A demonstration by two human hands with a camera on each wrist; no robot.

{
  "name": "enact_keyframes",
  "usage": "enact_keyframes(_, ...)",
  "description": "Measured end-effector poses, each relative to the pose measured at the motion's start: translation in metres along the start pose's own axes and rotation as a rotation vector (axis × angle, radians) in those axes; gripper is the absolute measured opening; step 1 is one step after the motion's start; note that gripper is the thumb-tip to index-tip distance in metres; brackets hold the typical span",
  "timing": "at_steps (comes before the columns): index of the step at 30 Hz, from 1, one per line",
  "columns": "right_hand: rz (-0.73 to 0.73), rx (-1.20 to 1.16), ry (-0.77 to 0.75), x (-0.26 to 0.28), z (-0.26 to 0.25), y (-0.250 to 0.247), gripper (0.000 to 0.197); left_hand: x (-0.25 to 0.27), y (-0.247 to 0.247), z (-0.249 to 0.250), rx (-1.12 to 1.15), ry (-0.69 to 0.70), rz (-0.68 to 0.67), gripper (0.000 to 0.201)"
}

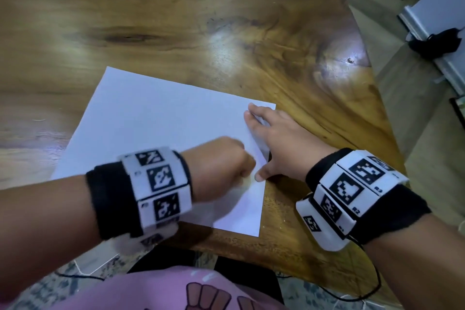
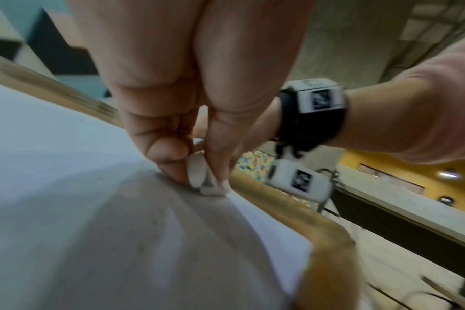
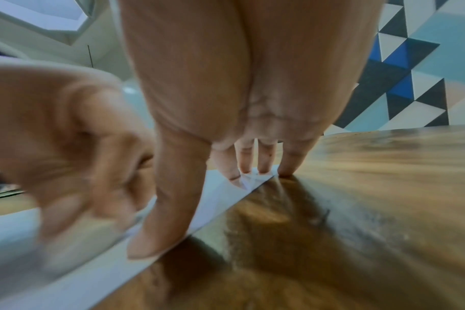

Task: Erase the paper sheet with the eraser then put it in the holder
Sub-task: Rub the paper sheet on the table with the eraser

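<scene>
Glossy wooden table (image 1: pixel 226 33), triangle-patterned blue wall (image 3: pixel 411 73), yellow wall (image 2: pixel 385 167), pale floor (image 1: pixel 415 121)

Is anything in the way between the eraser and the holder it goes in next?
I can't tell. The left hand pinches the small white eraser down on the white paper sheet, and the right hand presses the sheet's edge flat. No holder shows on the wooden table in any view.
</scene>
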State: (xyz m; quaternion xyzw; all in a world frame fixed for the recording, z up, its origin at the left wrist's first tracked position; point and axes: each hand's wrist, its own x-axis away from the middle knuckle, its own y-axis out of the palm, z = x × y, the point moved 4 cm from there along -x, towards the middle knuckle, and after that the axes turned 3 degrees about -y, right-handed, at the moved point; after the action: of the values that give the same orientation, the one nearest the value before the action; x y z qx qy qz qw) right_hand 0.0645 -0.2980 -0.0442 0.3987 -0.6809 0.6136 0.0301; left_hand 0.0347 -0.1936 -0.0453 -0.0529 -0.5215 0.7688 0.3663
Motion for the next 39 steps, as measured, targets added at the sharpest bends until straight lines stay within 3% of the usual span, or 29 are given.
enact_keyframes(4, -0.001, 0.010, -0.003, 0.000, -0.001, 0.000, 0.117, -0.001, -0.001, -0.005, -0.010, 0.021, -0.079, 0.012)
enact_keyframes(9, 0.008, 0.010, -0.010, 0.001, -0.002, -0.002, 0.107, -0.036, -0.029, -0.013, 0.028, -0.073, 0.160, 0.014)
enact_keyframes(16, -0.004, 0.023, -0.003, 0.000, 0.000, 0.000, 0.117, 0.014, 0.012, 0.004, 0.083, 0.022, -0.022, 0.017)
enact_keyframes(21, -0.029, 0.021, -0.003, 0.001, 0.000, 0.000, 0.120, 0.006, 0.003, -0.004, 0.133, -0.027, -0.035, 0.016)
enact_keyframes(27, -0.021, 0.036, -0.001, 0.001, -0.002, -0.001, 0.120, -0.023, -0.021, -0.006, 0.104, -0.062, 0.094, 0.016)
enact_keyframes(32, -0.035, 0.051, 0.001, 0.002, -0.001, -0.002, 0.121, 0.002, 0.008, 0.003, 0.116, 0.071, -0.077, 0.012)
enact_keyframes(35, -0.036, 0.054, 0.008, 0.002, -0.001, -0.001, 0.121, 0.023, 0.018, 0.001, 0.110, 0.073, -0.217, 0.013)
enact_keyframes(37, -0.043, 0.070, 0.007, 0.002, -0.002, -0.001, 0.121, 0.015, 0.011, -0.001, 0.099, 0.066, -0.183, 0.012)
enact_keyframes(39, -0.048, 0.078, 0.005, 0.002, -0.003, -0.002, 0.121, -0.003, -0.002, -0.004, 0.063, 0.039, -0.045, 0.013)
